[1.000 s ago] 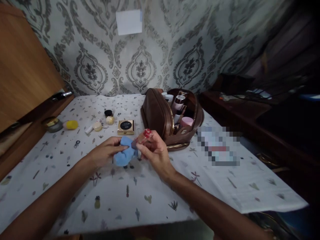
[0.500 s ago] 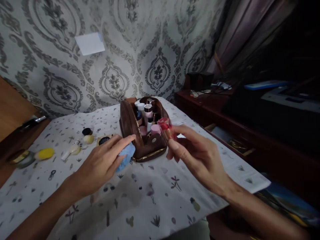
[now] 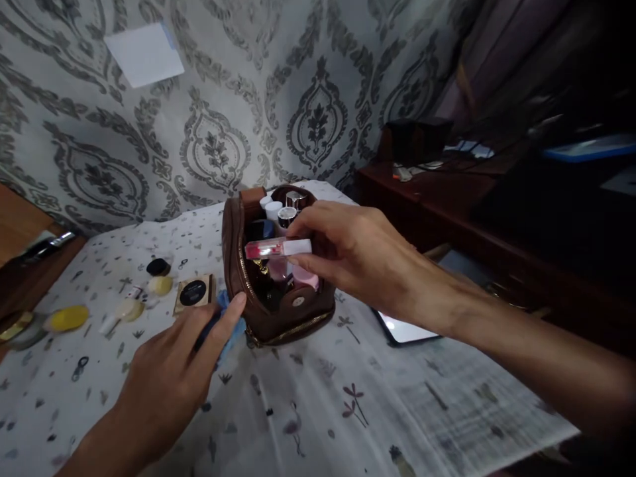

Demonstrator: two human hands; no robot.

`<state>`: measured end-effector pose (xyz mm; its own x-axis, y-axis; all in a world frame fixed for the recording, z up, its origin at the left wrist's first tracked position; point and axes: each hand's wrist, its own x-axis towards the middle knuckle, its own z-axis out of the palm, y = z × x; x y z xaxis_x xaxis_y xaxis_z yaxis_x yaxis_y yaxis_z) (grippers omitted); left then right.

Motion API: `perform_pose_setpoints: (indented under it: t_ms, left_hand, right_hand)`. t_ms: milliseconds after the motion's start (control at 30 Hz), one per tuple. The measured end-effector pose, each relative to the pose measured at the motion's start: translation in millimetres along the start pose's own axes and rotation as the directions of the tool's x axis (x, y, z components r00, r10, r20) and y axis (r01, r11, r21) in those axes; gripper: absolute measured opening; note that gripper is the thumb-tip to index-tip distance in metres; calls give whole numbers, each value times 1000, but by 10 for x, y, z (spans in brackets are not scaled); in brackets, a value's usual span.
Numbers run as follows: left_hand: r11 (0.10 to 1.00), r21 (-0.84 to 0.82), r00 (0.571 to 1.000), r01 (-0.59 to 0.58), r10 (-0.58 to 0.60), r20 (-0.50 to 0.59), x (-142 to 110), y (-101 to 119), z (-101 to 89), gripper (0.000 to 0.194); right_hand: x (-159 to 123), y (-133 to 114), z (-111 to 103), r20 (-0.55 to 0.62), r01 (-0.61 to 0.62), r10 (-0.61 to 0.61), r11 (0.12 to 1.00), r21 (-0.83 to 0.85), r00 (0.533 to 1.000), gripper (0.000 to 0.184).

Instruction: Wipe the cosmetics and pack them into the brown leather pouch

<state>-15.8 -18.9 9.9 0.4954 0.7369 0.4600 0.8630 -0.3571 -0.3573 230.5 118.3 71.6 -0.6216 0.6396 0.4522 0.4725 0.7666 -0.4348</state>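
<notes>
A brown cosmetic bag (image 3: 232,252) stands unzipped on the table, packed with bottles with white caps (image 3: 273,211), a silver-topped bottle (image 3: 287,216) and a pink round item (image 3: 305,277). Over its opening, my right hand (image 3: 352,248) pinches a lip gloss tube (image 3: 268,249), held sideways, clear and pinkish-red with a white cap. Beside the bag's front left corner, my left hand (image 3: 173,364) has a crumpled blue cloth (image 3: 231,334) in its fingers. Its index fingertip reaches the bag's side. Part of the cloth is hidden by that hand.
Left of the bag lie a square compact (image 3: 194,292), a black-lidded jar (image 3: 158,267), a small pale bottle (image 3: 128,311) and a yellow oval item (image 3: 69,318). A phone-like device with a bright screen (image 3: 407,330) lies under my right forearm. A dark red desk (image 3: 397,199) borders the right side.
My right hand has moved left, over the bag's opening, and the tube in it now lies sideways. My left hand has drawn slightly left and down with the cloth. The view has shifted.
</notes>
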Motion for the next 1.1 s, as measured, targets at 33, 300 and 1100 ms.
perform_pose_setpoints:
  t_ms: [33, 300, 1100]
  left_hand:
    - [1000, -3, 1000, 3, -3, 8, -5, 0, -4, 83]
    - [999, -31, 991, 31, -27, 129, -32, -18, -34, 89]
    - [999, -29, 980, 30, -24, 198, -31, -39, -59, 91]
  right_hand:
    - [48, 11, 22, 41, 26, -26, 1000, -7, 999, 9]
    - [315, 48, 219, 298, 119, -115, 993, 5, 948, 4]
    - [503, 123, 346, 446, 200, -233, 972, 120, 864, 11]
